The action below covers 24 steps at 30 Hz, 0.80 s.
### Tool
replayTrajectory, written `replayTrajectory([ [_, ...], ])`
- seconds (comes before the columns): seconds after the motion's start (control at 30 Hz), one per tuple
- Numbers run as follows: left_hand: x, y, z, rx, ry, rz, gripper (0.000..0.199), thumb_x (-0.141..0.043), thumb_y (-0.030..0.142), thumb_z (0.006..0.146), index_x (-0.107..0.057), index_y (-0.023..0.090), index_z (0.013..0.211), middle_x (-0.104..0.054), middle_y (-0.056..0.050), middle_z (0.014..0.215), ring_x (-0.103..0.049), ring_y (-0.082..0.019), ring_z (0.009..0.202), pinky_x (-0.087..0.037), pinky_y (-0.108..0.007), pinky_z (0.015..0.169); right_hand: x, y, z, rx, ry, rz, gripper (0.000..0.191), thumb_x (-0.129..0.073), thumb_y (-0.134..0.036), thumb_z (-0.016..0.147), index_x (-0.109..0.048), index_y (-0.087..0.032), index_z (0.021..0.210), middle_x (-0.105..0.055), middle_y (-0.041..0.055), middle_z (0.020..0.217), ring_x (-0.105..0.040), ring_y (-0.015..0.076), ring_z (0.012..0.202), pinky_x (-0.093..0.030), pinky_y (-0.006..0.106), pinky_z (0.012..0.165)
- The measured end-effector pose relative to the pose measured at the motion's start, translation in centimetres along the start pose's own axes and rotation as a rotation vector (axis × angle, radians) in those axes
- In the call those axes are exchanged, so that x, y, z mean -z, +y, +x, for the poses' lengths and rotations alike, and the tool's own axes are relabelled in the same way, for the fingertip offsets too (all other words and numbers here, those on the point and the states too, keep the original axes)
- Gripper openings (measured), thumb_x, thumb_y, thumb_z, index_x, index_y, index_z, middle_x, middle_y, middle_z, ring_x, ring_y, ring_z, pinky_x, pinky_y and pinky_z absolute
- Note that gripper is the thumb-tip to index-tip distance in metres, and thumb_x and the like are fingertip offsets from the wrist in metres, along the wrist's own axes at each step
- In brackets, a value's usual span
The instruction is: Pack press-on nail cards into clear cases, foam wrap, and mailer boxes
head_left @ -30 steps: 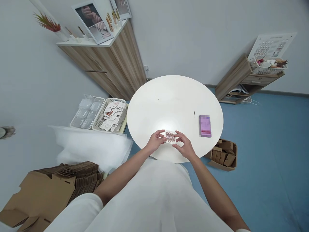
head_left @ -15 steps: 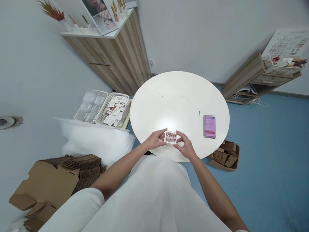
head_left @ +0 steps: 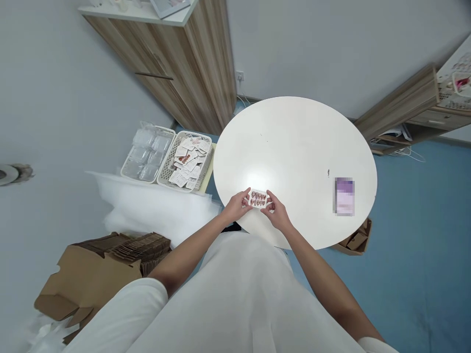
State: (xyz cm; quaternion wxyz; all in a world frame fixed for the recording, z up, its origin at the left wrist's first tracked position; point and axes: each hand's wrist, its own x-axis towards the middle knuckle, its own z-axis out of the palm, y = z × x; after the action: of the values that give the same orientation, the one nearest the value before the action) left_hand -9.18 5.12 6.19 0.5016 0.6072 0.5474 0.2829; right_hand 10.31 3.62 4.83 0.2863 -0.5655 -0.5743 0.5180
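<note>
Between my two hands is a small white card of press-on nails (head_left: 258, 198), with shiny reddish-brown nails in two rows facing up. My left hand (head_left: 237, 206) pinches its left edge with thumb and fingers. On the opposite edge, my right hand (head_left: 276, 211) grips the card the same way. Both hands are over the near side of the white oval table (head_left: 294, 142). Whether the card touches the tabletop, I cannot tell.
A blurred purple rectangle (head_left: 344, 197) lies on the table's right side. At left stand a basket of nail cards (head_left: 186, 162) and a basket of clear packets (head_left: 147, 152). Flattened cardboard boxes (head_left: 91, 279) are stacked lower left; an open carton (head_left: 356, 240) sits right, below the table.
My view has shifted, so the table appears farther right and the cabinet top is cut off more. Both hands still hold the nail card, which now catches the light differently.
</note>
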Motion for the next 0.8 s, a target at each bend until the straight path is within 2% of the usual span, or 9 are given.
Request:
replayTrajectory([
  [0.1, 2.2, -2.2, 0.4, 0.068, 0.085, 0.065, 0.056, -0.060, 0.018, 0.070, -0.045, 0.024, 0.123, -0.056, -0.002, 0.096, -0.054, -0.009, 0.065, -0.046, -0.027, 0.074, -2.9, -1.2, 3.0, -0.036, -0.025, -0.043, 0.066, -0.058, -0.026, 0.070, -0.032, -0.026, 0.130, -0.050, 0.0014, 0.093, -0.048, 0.0092, 0.059, -0.046, 0.031, 0.067],
  [0.23, 4.9, -5.5, 1.4, 0.152, 0.180, 0.164, 0.049, -0.058, 0.016, 0.071, -0.048, 0.018, 0.119, -0.056, -0.005, 0.099, -0.055, -0.013, 0.075, -0.047, -0.028, 0.073, -6.9, -2.0, 7.0, -0.031, -0.060, -0.115, 0.065, -0.058, -0.022, 0.069, -0.033, -0.024, 0.128, -0.050, 0.0011, 0.090, -0.046, 0.0100, 0.060, -0.045, 0.031, 0.068],
  [0.4, 7.0, -8.3, 2.7, 0.220, 0.191, 0.234, 0.055, -0.057, 0.014, 0.066, -0.046, 0.013, 0.120, -0.051, -0.010, 0.104, -0.054, -0.017, 0.085, -0.046, -0.030, 0.076, -10.6, -1.8, 10.1, -0.089, -0.050, -0.172, 0.065, -0.060, -0.018, 0.065, -0.036, -0.020, 0.126, -0.048, 0.0032, 0.092, -0.046, 0.0114, 0.063, -0.045, 0.032, 0.072],
  [0.57, 7.6, -9.2, 3.5, 0.241, 0.119, 0.290, 0.058, -0.056, 0.014, 0.066, -0.043, 0.015, 0.122, -0.046, -0.009, 0.105, -0.051, -0.019, 0.095, -0.041, -0.032, 0.087, -12.3, -1.3, 11.3, -0.141, -0.036, -0.256, 0.067, -0.058, -0.016, 0.066, -0.034, -0.016, 0.129, -0.048, 0.0049, 0.093, -0.048, 0.0137, 0.068, -0.045, 0.033, 0.076],
  [0.7, 7.5, -9.4, 3.6, 0.253, 0.053, 0.314, 0.063, -0.056, 0.016, 0.065, -0.038, 0.012, 0.126, -0.042, -0.012, 0.110, -0.046, -0.023, 0.106, -0.037, -0.034, 0.092, -12.9, -1.0, 11.5, -0.147, 0.018, -0.328, 0.067, -0.056, -0.014, 0.067, -0.033, -0.019, 0.130, -0.048, 0.0062, 0.095, -0.050, 0.0184, 0.082, -0.043, 0.036, 0.081],
  [0.8, 7.6, -9.6, 3.3, 0.288, 0.045, 0.280, 0.066, -0.056, 0.018, 0.066, -0.034, 0.012, 0.128, -0.040, -0.014, 0.117, -0.047, -0.024, 0.108, -0.038, -0.034, 0.092, -13.3, -0.8, 11.0, -0.156, 0.062, -0.269, 0.070, -0.055, -0.014, 0.066, -0.031, -0.020, 0.131, -0.047, 0.0075, 0.101, -0.051, 0.0184, 0.083, -0.044, 0.038, 0.082],
])
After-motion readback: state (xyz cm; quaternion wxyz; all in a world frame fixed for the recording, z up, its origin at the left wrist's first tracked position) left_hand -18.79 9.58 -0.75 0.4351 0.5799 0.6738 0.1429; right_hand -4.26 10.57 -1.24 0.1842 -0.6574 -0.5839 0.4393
